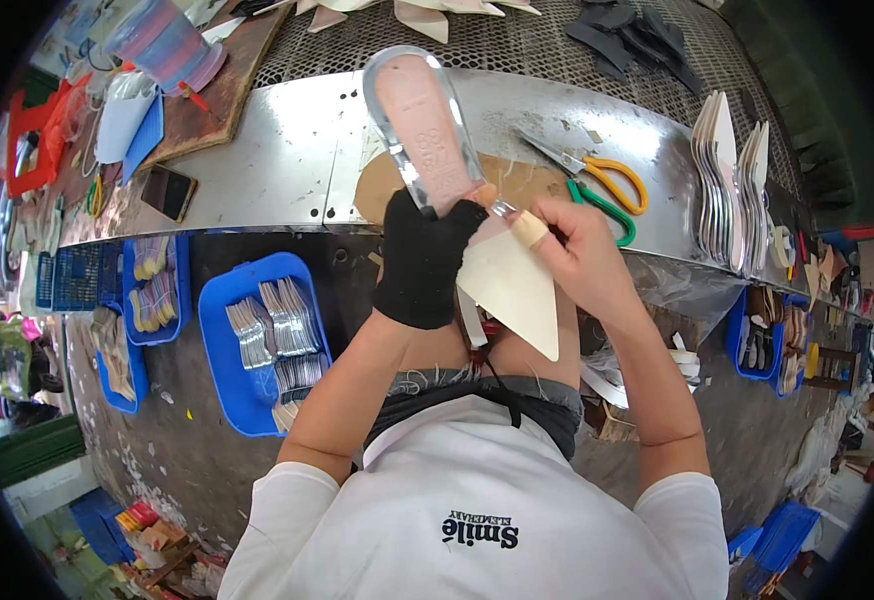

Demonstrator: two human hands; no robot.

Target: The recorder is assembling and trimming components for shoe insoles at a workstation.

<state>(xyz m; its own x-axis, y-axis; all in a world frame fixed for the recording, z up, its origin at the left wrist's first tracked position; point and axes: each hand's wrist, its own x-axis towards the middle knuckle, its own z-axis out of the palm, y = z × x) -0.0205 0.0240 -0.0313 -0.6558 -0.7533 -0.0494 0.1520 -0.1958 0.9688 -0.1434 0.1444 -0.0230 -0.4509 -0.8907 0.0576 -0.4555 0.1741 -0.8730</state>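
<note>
My left hand (425, 255), in a black fingerless glove, is closed around the narrow middle of a shoe insole (422, 120). The insole has a pink face and a shiny silver rim, and its rounded end points away over the bench. From the held part a cream pointed flap (512, 285) hangs toward my lap. My right hand (577, 250), with tan tape round the thumb, pinches the silver edge beside the left fingers; the fingertips are partly hidden. Just beyond it lie scissors (607, 190) with one yellow and one green handle, on the metal bench (287, 150).
Silver-edged insoles (722, 190) stand in stacks at the bench's right. A phone (169, 192) lies at its left. Below left, a blue bin (219, 345) holds bundled insoles. Another blue bin (752, 325) is at right. Black pieces (637, 40) lie on the mesh behind.
</note>
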